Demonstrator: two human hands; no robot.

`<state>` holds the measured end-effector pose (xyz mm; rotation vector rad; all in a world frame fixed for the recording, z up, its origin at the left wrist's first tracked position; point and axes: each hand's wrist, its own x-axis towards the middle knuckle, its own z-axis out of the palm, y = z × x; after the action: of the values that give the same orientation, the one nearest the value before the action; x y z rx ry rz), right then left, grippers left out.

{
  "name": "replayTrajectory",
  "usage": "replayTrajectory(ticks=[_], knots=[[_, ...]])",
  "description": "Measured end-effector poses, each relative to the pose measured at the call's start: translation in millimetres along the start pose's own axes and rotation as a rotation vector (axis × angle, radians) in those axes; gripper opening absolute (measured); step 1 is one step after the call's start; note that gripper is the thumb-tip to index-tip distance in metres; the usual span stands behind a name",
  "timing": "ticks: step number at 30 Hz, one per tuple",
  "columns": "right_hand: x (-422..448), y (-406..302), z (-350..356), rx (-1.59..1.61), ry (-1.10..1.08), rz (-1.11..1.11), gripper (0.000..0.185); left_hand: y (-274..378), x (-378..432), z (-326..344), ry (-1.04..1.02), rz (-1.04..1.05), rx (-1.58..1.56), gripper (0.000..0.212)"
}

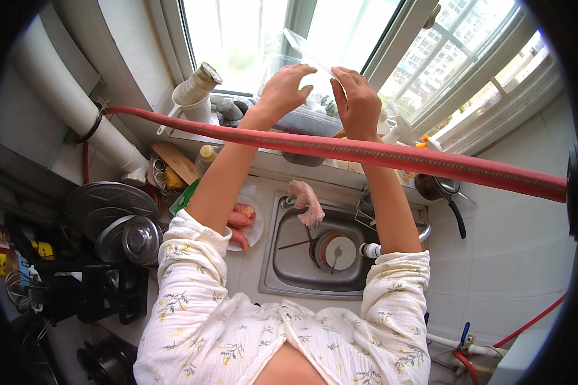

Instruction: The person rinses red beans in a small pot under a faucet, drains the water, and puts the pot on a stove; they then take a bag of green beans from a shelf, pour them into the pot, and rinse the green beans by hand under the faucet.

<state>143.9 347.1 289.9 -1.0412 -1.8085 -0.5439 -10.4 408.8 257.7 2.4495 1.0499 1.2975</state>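
On the windowsill stands a clear plastic container (313, 118) with small dark objects, hard to make out, inside it. My right hand (359, 98) pinches a clear plastic lid (302, 44), tilted up above the container. Beside the container's left part is my left hand (285, 89), its thumb and fingers apart with nothing between them; whether it touches the rim I cannot tell. Below my arms, a stainless steel sink (294, 276) holds a stack of bowls with a spoon (336, 255) on top. A pink mesh cover (307, 204) wraps the faucet.
A red hose (279, 139) crosses in front of my forearms. Left of the sink, a white plate (256, 236) bears sweet potatoes (241, 219). Pot lids (142, 240) stand at the left. A black-handled pan (438, 186) hangs or rests at the right. A white mug (192, 108) is on the sill.
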Motion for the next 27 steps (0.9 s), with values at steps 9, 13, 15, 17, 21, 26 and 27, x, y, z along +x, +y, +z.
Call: replayTrajectory(ticks=[9, 13, 15, 17, 21, 26, 27], knots=[[-30, -26, 38, -0.054, -0.142, -0.108, 0.019, -56, -55, -9, 0.543, -0.522, -0.822, 0.032], [-49, -25, 51, -0.065, -0.179, -0.106, 0.021, -44, -47, -6, 0.455, -0.649, -0.983, 0.039], [-52, -28, 52, -0.050, -0.181, -0.098, 0.023, -47, -48, -2, 0.470, -0.606, -0.924, 0.037], [-50, -30, 53, -0.042, -0.178, -0.077, 0.024, -54, -50, 1, 0.485, -0.563, -0.861, 0.035], [-53, -21, 58, -0.014, -0.148, -0.049, 0.026, -55, -47, 2, 0.498, -0.588, -0.779, 0.030], [-60, -19, 47, -0.073, -0.214, -0.041, 0.033, -46, -46, -1, 0.480, -0.659, -0.740, 0.030], [-60, -20, 41, -0.128, -0.218, -0.059, 0.036, -46, -47, -2, 0.481, -0.662, -0.738, 0.030]])
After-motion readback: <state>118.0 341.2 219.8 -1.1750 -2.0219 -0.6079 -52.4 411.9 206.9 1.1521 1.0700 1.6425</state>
